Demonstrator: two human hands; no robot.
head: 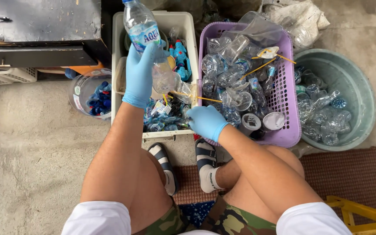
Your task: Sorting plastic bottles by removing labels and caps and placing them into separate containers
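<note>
Above the cream rectangular plastic crate (118, 52), the gloved left hand (141, 72) clamps a clear ribbed plastic bottle (141, 26) upright; the gloved right hand (205, 122), curled over the crate's near rim, pinches crinkled label film (170, 119).

Left hand (141, 74), blue-gloved, grips clear water bottle (141, 26) upright over white crate (117, 52). Right hand (206, 122), gloved, at crate's near right corner, possibly pinching a label. Purple basket (289, 104) of crushed plastics right; grey tub (362, 95) far right.
</note>
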